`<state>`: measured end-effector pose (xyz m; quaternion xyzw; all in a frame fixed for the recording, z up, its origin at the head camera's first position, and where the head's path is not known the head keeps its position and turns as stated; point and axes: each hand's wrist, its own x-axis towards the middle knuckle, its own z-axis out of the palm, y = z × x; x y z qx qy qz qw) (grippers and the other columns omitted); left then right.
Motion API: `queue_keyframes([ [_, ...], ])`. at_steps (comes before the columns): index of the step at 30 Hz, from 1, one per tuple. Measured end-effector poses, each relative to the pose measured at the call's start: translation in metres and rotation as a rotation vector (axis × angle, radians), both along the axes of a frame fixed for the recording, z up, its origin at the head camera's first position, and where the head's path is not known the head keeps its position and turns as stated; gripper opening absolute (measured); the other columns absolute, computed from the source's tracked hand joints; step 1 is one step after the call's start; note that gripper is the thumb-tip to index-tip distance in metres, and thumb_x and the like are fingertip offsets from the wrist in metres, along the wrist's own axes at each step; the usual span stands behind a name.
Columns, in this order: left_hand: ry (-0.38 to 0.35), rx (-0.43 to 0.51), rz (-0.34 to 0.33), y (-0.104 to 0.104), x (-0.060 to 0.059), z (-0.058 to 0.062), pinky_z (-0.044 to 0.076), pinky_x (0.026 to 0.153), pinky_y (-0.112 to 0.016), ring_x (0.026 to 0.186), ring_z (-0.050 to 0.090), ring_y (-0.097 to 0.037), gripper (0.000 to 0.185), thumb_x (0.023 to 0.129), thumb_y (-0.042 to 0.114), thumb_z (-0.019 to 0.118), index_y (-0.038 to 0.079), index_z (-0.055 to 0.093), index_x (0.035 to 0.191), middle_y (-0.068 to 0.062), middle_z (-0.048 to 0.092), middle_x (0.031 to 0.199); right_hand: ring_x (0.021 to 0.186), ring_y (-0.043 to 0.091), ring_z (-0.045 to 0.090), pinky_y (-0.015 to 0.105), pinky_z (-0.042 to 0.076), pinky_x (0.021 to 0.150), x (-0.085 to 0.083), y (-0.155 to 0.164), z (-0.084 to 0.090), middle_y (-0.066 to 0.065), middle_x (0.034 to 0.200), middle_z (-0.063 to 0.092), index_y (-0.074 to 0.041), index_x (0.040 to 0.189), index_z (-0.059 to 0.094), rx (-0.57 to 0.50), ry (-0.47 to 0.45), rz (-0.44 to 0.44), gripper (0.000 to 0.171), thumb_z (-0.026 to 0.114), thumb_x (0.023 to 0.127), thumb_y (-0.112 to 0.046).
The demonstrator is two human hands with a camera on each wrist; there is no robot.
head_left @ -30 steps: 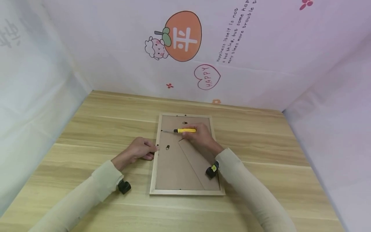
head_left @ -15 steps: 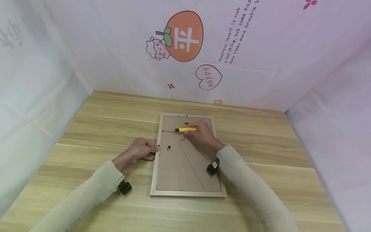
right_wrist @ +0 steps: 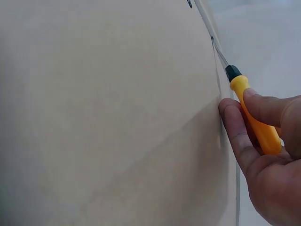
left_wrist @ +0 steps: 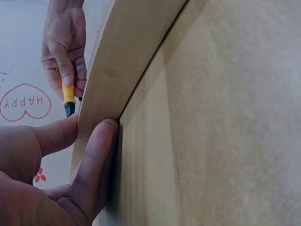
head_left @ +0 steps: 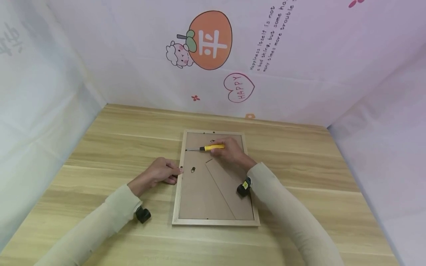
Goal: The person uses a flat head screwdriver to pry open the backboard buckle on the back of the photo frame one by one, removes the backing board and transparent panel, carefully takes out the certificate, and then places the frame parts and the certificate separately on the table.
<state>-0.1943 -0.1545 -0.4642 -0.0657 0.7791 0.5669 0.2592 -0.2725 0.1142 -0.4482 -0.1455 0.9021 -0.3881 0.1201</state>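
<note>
L hand (head_left: 161,171): fingers pinching L rim (head_left: 178,197) of pale wooden rectangular frame (head_left: 216,222), back-up on wood-grain bench (head_left: 299,159), approx. centre. Flat brown backing board (head_left: 203,195) still seated in it, so prob. mid-job. Small dark tab (head_left: 186,150) on L rim has yellow-handled metal screwdriver (head_left: 208,148) at it; can't tell if done. R hand (head_left: 230,151): fingers clamped on handle (right_wrist: 264,134). Other tabs (head_left: 213,132), top & btm. rims, untouched, poss. left to do.

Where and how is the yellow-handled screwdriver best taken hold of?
Probably by its yellow handle, from the right, as the right hand already does. The handle is thick and its free end faces right, while the thin shaft points left, towards the left edge of the picture frame.
</note>
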Motion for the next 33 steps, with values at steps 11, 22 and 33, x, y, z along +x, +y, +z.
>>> queue_keyframes([
  [11, 0.007, -0.006, -0.029, -0.003, -0.003, 0.001, 0.060, 0.064, -0.023, 0.063, 0.066, -0.010, 0.020, 0.093, 0.012, 0.067, -0.007, 0.067, 0.100, -0.011, 0.067, 0.082, 0.118, 0.024, 0.055, 0.044, 0.043, 0.108, -0.012, -0.004, -0.004, 0.006, 0.128, 0.064, -0.013, 0.116, 0.071, -0.054, -0.070, 0.043, 0.026, 0.071, 0.091, -0.019],
  [22, 0.106, -0.099, -0.093, 0.002, -0.013, 0.007, 0.061, 0.073, -0.029, 0.077, 0.068, -0.018, 0.034, 0.092, 0.010, 0.068, -0.008, 0.057, 0.118, -0.016, 0.067, 0.097, 0.105, 0.021, 0.057, 0.039, 0.048, 0.097, -0.008, -0.007, -0.009, 0.007, 0.120, 0.068, -0.011, 0.115, 0.071, -0.029, 0.008, 0.084, 0.026, 0.071, 0.091, -0.020],
  [33, 0.329, -0.276, -0.104, 0.012, -0.023, 0.010, 0.056, 0.073, -0.025, 0.087, 0.068, -0.018, 0.040, 0.089, 0.011, 0.068, 0.000, 0.061, 0.127, -0.014, 0.071, 0.109, 0.115, 0.023, 0.059, 0.043, 0.047, 0.105, -0.001, -0.008, -0.006, 0.009, 0.127, 0.067, -0.011, 0.117, 0.071, -0.022, 0.044, 0.061, 0.028, 0.071, 0.091, -0.020],
])
